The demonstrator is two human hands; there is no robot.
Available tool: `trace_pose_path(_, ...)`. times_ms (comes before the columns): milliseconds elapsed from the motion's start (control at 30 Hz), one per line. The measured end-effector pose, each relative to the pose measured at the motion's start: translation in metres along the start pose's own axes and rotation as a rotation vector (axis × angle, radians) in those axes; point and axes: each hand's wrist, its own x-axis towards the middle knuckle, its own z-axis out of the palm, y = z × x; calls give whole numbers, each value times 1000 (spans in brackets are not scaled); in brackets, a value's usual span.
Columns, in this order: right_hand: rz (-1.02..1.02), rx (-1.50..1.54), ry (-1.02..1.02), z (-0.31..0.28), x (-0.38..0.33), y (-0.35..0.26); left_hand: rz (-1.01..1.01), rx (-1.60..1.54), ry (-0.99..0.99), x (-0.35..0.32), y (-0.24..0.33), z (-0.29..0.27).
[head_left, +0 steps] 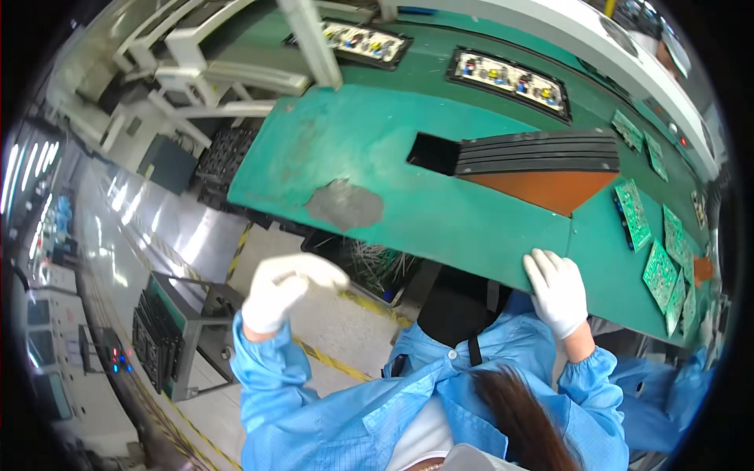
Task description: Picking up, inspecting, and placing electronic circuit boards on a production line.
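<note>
My left hand [284, 289], in a white glove, hangs in the air off the table's left front side. Its fingers are loosely curved, the thumb stands slightly apart, and nothing shows in it. Gloved in white too, my right hand [559, 294] rests on the front edge of the green table [440, 224], its fingers stretched out and flat. Beyond it on the table stands a black ribbed holder with an orange-brown side [542, 188]. A flat black piece [434, 153] lies against the holder's left end.
Green circuit boards [632, 213] are spread along the right side. Two black trays with populated boards [509, 81] lie at the back, near a white frame post [310, 39]. A dark bin of thin scraps [365, 267] sits below the front edge. A rack [177, 337] stands at left.
</note>
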Motion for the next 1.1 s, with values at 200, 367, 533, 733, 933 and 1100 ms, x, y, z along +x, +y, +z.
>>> trace_pose_path(200,-27,49,80,0,-9,15,-74,-144,201,249,-9,22)
trace_pose_path(367,-2,156,33,5,-17,24,-385,396,364,449,-74,27)
trace_pose_path(533,-43,186,25,9,-23,32,-487,1593,80,567,-130,13)
trace_pose_path(733,-89,164,87,14,-20,40,-563,1579,241,593,-158,17)
trace_pose_path(933,-72,203,76,16,-21,41,-468,1317,489,575,-129,40)
trace_pose_path(1100,-40,188,41,13,-20,35,-609,-201,339,555,-95,43)
